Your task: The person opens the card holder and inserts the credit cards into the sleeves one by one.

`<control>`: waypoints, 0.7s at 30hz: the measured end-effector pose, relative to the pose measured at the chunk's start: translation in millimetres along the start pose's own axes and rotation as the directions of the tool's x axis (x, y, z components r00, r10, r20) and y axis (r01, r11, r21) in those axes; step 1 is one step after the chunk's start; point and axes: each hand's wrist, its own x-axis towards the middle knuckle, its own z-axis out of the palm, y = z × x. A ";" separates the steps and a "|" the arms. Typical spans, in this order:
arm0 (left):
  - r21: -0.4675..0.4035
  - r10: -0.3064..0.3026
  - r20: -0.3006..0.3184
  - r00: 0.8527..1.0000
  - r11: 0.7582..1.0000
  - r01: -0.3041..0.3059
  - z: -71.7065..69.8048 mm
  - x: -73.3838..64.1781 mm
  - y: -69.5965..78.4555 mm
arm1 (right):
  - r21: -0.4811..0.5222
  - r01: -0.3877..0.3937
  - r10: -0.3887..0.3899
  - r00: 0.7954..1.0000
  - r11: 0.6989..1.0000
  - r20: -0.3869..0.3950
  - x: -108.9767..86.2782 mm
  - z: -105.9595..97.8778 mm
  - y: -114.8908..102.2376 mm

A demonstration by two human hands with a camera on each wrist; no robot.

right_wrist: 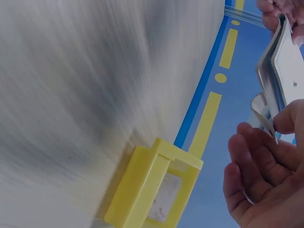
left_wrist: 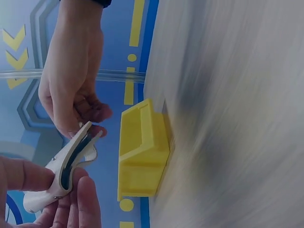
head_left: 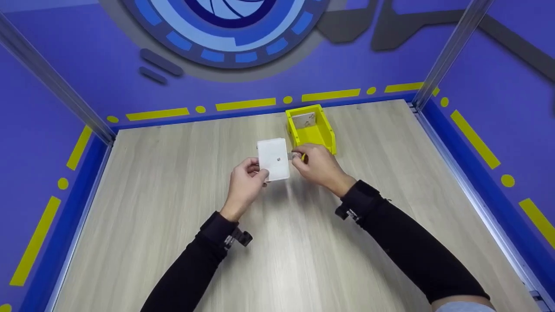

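A small white wallet [head_left: 273, 158] with a metal snap stud on its face is held up in front of me. My left hand [head_left: 245, 184] grips its lower left edge, thumb on the face and fingers behind. My right hand [head_left: 318, 167] pinches the end of the wallet's closing strap [right_wrist: 260, 110] at the right side. In the left wrist view the wallet [left_wrist: 57, 183] is seen edge-on, partly spread, with a dark blue-green inside between its white covers. What the pockets hold is hidden.
A yellow bin [head_left: 328, 130] stands behind my right hand near the back wall. Inside it, a white card [head_left: 305, 120] with a faint printed pattern leans against the back. Blue-purple panels and metal posts enclose the wood-grain table [head_left: 173, 195].
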 end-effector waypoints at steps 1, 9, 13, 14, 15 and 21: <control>-0.014 -0.003 0.007 1.000 1.000 0.004 -0.3 0.2 0.0 | 0.031 -0.014 0.014 1.000 0.999 0.009 0.5 -0.2 0.2; -0.039 -0.027 0.044 0.999 0.999 0.028 1.0 1.7 0.4 | 0.350 -0.165 0.120 0.982 0.922 0.146 3.8 -4.9 3.1; -0.024 -0.042 0.056 0.998 0.999 0.044 2.5 2.9 -0.8 | 0.393 -0.207 0.135 0.970 0.896 0.204 5.3 -6.0 5.0; -0.023 -0.047 0.062 0.997 0.999 0.048 2.6 3.1 -1.4 | 0.400 -0.216 0.139 0.967 0.891 0.213 5.6 -6.0 5.6; -0.020 -0.050 0.067 0.996 0.998 0.052 2.7 3.5 -2.1 | 0.408 -0.224 0.141 0.965 0.885 0.222 6.0 -6.0 6.2; 0.012 -0.076 0.116 0.990 0.997 0.075 1.4 5.1 -8.5 | 0.481 -0.242 0.108 0.951 0.843 0.289 6.7 -6.4 9.2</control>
